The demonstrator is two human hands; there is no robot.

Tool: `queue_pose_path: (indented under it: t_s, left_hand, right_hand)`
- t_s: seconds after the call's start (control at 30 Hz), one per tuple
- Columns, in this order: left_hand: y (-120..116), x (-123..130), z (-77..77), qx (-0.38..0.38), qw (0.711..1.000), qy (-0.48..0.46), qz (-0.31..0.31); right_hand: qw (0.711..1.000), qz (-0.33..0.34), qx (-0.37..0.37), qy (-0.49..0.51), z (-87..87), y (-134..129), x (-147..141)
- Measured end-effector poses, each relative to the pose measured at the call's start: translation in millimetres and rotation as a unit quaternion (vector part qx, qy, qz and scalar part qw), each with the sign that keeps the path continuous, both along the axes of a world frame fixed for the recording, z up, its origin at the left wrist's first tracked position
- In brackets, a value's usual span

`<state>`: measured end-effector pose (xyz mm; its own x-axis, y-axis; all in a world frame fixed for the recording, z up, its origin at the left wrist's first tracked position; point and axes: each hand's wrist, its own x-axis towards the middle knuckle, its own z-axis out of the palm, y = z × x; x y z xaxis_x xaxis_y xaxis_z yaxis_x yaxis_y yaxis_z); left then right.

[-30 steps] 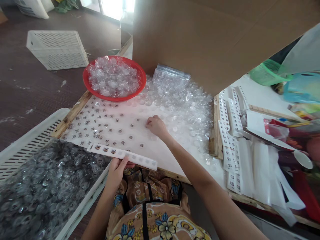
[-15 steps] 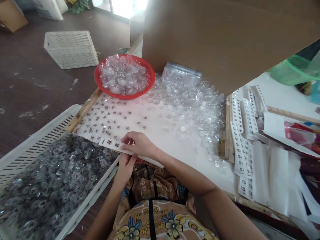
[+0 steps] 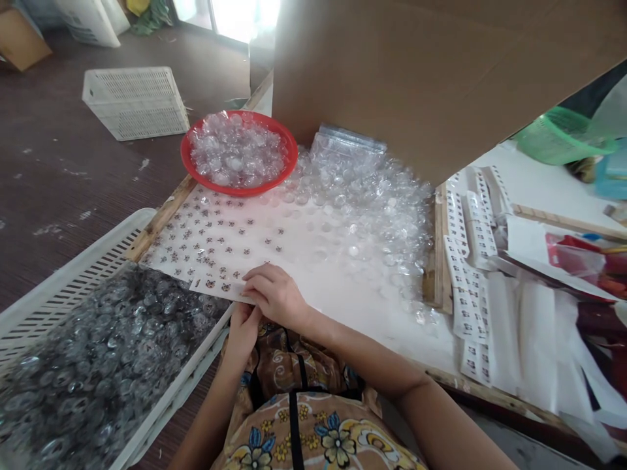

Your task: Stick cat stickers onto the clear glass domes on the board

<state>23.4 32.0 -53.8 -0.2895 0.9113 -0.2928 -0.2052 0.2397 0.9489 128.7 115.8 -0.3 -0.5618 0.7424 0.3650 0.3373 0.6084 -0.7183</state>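
Note:
At the table's front edge lies a white strip of stickers (image 3: 215, 287) printed with small dark animal faces. My left hand (image 3: 245, 324) is closed on the strip's right end from below, its thumb up against the edge. Just above it, my right hand (image 3: 275, 295) bends over the same end, fingers pressed together and curled down; whatever is between its fingertips is hidden. Many small cat-face stickers (image 3: 210, 241) are spread over the left part of the white tabletop (image 3: 323, 281). Clear round plastic pieces (image 3: 386, 215) are heaped on its right half.
A red basin (image 3: 292, 163) of clear pieces stands at the back left. Left of me, a white crate (image 3: 142, 219) holds many wrapped pieces. Cardboard (image 3: 416, 78) rises behind the table. Sticker strips (image 3: 467, 287) lie beyond the wooden edge (image 3: 443, 261) on the right.
My right hand's fingers have gone from a raised pinch over the strip to curling lower across its end. The left hand stays beneath. The camera view has shifted slightly.

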Motion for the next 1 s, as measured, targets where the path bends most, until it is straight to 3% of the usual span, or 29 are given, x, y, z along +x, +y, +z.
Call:
queue_pose_path:
  t_s: [0.1,0.2,0.3,0.53,0.83,1.0]
  left_hand:
    - [-1.3,0.1,0.1,-0.046,0.998,-0.052,-0.012]
    - [-0.9,0.0,2.5,-0.056,0.996,-0.064,-0.022]
    - [1.8,-0.1,5.5,-0.052,0.996,-0.064,-0.026]
    - [3.4,0.3,5.9,-0.052,0.996,-0.067,-0.025]
    - [4.4,0.5,6.9,-0.05,0.996,-0.069,-0.023]
    - [2.1,1.1,7.0,-0.052,0.996,-0.068,-0.023]
  right_hand:
    - [0.987,-0.099,-0.103,0.073,-2.0,29.7,26.3]
    - [0.955,-0.184,-0.231,0.003,-11.0,62.2,57.1]
    - [0.934,-0.196,-0.285,-0.085,-22.1,79.1,75.8]
    - [0.929,-0.202,-0.272,-0.152,-31.1,79.9,67.9]
    - [0.933,-0.188,-0.148,-0.268,-37.4,63.3,42.0]
    - [0.936,-0.168,-0.133,-0.279,-33.8,55.3,27.7]
